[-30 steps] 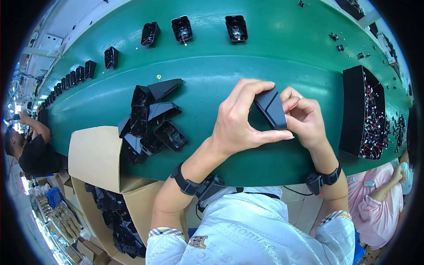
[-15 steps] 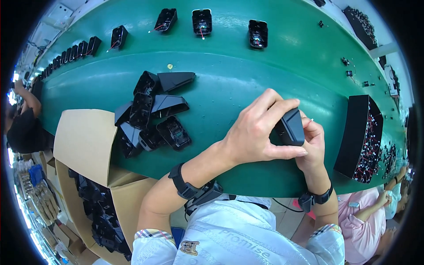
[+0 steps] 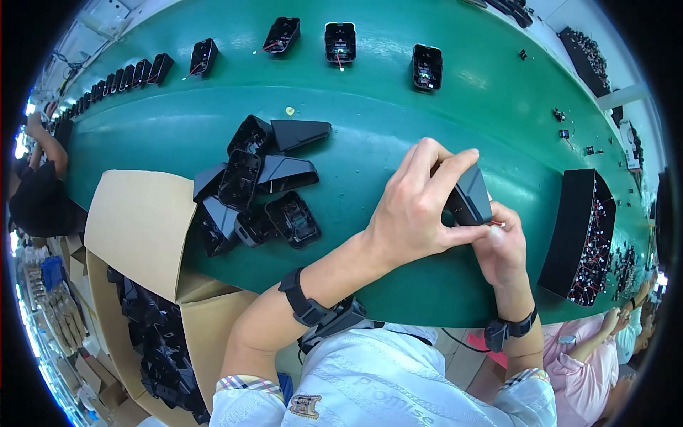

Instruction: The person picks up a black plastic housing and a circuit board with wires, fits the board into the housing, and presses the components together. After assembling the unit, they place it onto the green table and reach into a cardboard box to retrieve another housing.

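Note:
My left hand (image 3: 420,203) grips a black plastic housing (image 3: 471,196) above the green table, its fingers over the top and its thumb along the lower edge. Close against the housing's right side is my right hand (image 3: 501,245), thumb and forefinger drawn together at a thin red wire with a small white plug (image 3: 497,223). The housing hides part of the right fingers and the inside of the shell. Left of my hands lies a loose pile of similar black housings (image 3: 242,171), some with their hollow side up.
An open cardboard box (image 3: 153,341) of black parts stands at the lower left. On the right is a black bin (image 3: 565,238) of small red-wired parts. Housings with red wires (image 3: 340,44) line the table's far side. Other people sit at both sides.
The wire's white plug has shifted from above my right forefinger down toward the thumb. My right thumb now shows beside the housing's lower corner. My left hand keeps its grip.

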`<control>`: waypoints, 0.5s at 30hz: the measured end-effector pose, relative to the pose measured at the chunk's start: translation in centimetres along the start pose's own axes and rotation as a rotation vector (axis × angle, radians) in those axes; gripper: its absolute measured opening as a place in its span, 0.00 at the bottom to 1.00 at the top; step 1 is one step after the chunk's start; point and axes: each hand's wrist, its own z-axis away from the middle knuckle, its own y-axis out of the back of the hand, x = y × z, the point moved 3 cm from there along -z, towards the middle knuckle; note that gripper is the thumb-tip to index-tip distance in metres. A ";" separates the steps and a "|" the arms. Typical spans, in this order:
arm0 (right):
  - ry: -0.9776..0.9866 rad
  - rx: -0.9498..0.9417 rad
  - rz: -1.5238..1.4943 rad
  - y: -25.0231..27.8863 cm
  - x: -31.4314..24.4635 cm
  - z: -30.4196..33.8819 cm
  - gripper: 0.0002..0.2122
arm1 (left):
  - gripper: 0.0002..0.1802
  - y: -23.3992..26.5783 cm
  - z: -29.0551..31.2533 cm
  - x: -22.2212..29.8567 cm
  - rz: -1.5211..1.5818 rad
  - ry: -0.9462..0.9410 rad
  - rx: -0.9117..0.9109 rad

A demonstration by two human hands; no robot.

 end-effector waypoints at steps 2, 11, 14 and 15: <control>-0.047 0.048 -0.013 0.0 0.4 0.0 0.10 | 0.45 -0.2 0.3 0.2 -0.021 0.018 -0.029; 0.073 0.032 0.028 -0.1 -0.8 -0.2 0.09 | 0.47 0.4 -0.2 1.3 0.071 -0.059 -0.048; 0.107 0.001 0.014 0.4 -0.9 -0.3 0.10 | 0.48 0.3 -0.3 1.7 0.057 -0.092 -0.066; 0.165 0.025 0.051 0.2 -1.1 -0.3 0.10 | 0.50 0.2 -0.2 1.7 0.033 -0.074 -0.100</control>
